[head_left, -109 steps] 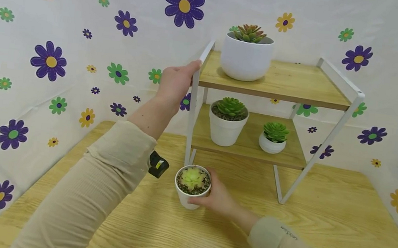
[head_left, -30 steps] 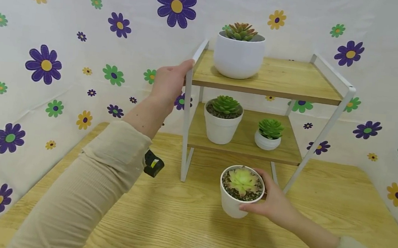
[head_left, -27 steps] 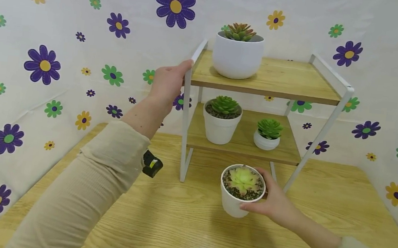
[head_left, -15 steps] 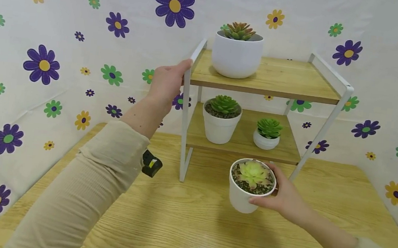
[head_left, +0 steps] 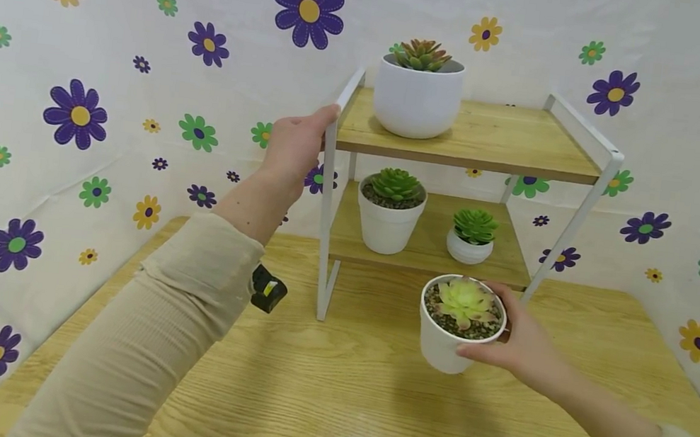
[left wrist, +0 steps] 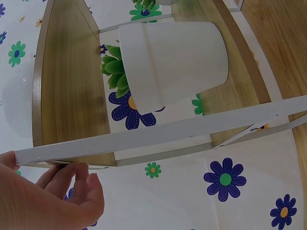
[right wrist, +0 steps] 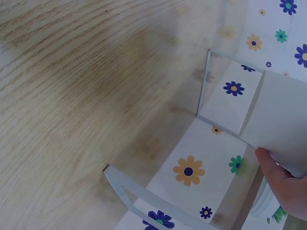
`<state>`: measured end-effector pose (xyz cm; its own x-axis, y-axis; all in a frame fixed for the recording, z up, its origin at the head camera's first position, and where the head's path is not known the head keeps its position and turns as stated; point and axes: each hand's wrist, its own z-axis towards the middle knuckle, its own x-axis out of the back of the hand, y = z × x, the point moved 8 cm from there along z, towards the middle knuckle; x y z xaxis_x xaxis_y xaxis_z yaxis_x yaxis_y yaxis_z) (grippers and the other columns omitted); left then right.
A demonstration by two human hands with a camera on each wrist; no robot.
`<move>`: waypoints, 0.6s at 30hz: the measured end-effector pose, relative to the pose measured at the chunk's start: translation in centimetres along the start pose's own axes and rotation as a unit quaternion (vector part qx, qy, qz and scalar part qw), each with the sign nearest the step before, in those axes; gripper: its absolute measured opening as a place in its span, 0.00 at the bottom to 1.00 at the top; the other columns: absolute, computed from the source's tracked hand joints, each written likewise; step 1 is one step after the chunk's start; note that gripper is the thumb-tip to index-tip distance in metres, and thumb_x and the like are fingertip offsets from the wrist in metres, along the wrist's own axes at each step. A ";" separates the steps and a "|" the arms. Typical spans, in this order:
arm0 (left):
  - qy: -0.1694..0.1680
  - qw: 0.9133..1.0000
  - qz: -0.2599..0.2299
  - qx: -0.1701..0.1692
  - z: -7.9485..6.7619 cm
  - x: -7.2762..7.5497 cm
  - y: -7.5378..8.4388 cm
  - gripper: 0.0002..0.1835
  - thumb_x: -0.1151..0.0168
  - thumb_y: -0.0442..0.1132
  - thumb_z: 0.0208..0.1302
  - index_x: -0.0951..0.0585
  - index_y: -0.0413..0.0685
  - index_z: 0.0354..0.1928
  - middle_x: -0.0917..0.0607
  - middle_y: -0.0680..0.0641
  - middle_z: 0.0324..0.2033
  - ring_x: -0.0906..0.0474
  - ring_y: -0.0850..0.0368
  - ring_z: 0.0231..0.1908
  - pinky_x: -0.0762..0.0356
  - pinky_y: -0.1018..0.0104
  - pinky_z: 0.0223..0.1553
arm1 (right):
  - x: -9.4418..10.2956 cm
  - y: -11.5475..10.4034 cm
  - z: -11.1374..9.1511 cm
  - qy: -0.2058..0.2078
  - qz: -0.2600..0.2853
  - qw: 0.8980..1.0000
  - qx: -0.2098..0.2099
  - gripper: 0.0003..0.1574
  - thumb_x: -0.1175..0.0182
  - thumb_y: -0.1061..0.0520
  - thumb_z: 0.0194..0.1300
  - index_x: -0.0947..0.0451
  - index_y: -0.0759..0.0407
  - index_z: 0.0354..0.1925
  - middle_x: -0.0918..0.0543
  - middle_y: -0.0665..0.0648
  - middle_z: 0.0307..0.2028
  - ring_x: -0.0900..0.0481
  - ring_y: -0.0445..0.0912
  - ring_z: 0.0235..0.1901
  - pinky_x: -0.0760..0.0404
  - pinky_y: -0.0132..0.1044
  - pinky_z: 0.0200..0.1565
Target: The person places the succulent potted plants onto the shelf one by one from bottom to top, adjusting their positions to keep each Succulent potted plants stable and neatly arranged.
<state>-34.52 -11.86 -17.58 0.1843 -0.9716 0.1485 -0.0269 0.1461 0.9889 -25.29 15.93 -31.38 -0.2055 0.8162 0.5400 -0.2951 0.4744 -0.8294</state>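
My right hand (head_left: 523, 342) grips a white pot (head_left: 442, 348) by its right side, thumb in front. A pale green succulent (head_left: 464, 300) with pinkish tips grows in its pebbles. The pot is held above the table, in front of the lower shelf, its shadow below. My left hand (head_left: 293, 145) grips the top left front corner of a two-tier stand (head_left: 327, 223). In the left wrist view, its fingers (left wrist: 79, 184) curl behind the white frame. The right wrist view shows the pot's smooth side (right wrist: 283, 115) and part of my hand.
On the upper shelf (head_left: 512, 139) stands a wide white pot (head_left: 416, 104) with a reddish succulent. The lower shelf (head_left: 429, 261) bears a medium white potted succulent (head_left: 389, 226) and a small one (head_left: 470, 249). Wooden tabletop (head_left: 280, 396) lies below; a flower-printed backdrop (head_left: 165, 85) surrounds it.
My right hand has lifted the pale succulent's pot from beside the stand's left leg and carried it right and upward. My left hand keeps its grip on the stand's corner.
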 end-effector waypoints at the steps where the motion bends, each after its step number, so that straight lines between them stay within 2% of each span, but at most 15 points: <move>1: 0.000 1.000 0.000 0.001 0.0 0.0 0.0 0.26 0.50 0.55 0.67 0.28 0.46 0.59 0.27 0.49 0.61 0.35 0.55 0.64 0.38 0.60 0.67 | 0.1 -0.1 0.0 0.000 -0.001 1.000 -0.001 0.54 0.28 0.60 0.47 0.48 0.69 0.65 0.32 0.68 0.58 0.29 0.57 0.55 0.24 0.24 0.45; 6: -0.002 1.000 0.000 0.003 0.0 0.0 0.0 0.26 0.49 0.55 0.67 0.27 0.46 0.58 0.28 0.49 0.61 0.35 0.54 0.64 0.38 0.60 0.67 | 0.7 -0.2 -0.2 -0.002 0.001 1.000 -0.001 0.53 0.29 0.61 0.48 0.48 0.68 0.65 0.33 0.68 0.58 0.29 0.55 0.54 0.23 0.25 0.44; 18: -0.002 1.000 0.008 0.003 0.1 0.0 -0.1 0.26 0.49 0.56 0.66 0.28 0.47 0.59 0.28 0.49 0.62 0.35 0.55 0.64 0.38 0.61 0.66 | 2.0 -0.7 -0.3 0.010 -0.007 1.000 -0.016 0.56 0.30 0.60 0.50 0.52 0.68 0.67 0.35 0.70 0.60 0.31 0.59 0.56 0.24 0.23 0.44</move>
<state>-34.61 -11.94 -17.71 0.1807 -0.9699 0.1635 -0.0363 0.1595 0.9865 -25.25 17.29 -29.79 -0.1838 0.8155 0.5487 -0.2685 0.4954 -0.8261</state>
